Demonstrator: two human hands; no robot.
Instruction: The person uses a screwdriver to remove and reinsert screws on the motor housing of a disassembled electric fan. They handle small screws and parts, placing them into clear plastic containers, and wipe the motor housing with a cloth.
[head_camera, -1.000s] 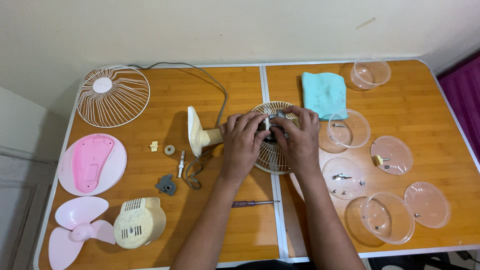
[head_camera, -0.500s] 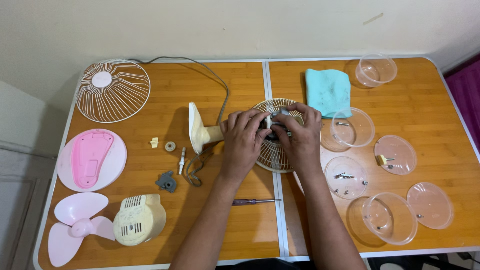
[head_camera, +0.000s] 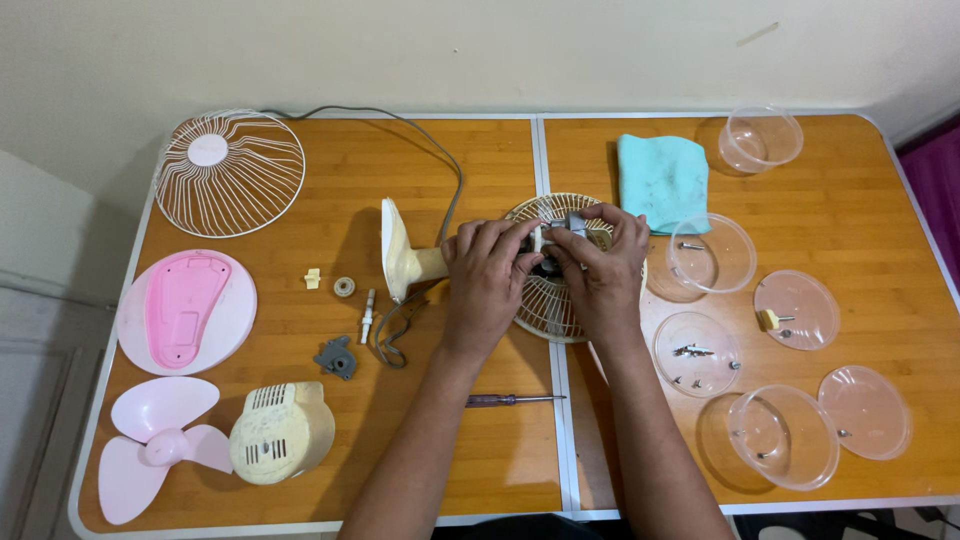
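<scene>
Along the left edge of the orange wooden tabletop (head_camera: 300, 440) I see a white wire fan guard (head_camera: 230, 171), a pink oval base plate (head_camera: 186, 311), a pink three-bladed fan propeller (head_camera: 157, 446) and a cream plastic motor cover (head_camera: 281, 431). Near the middle, my left hand (head_camera: 487, 280) and right hand (head_camera: 600, 275) have their fingers curled tight on the small grey motor block (head_camera: 572, 226) atop the rear wire grille (head_camera: 545, 300). Clear round plastic dishes (head_camera: 697, 352) sit toward the right edge.

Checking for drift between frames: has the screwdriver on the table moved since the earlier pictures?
No. The screwdriver lies in the same spot, its tip at the table's centre seam, below the left hand.
</scene>
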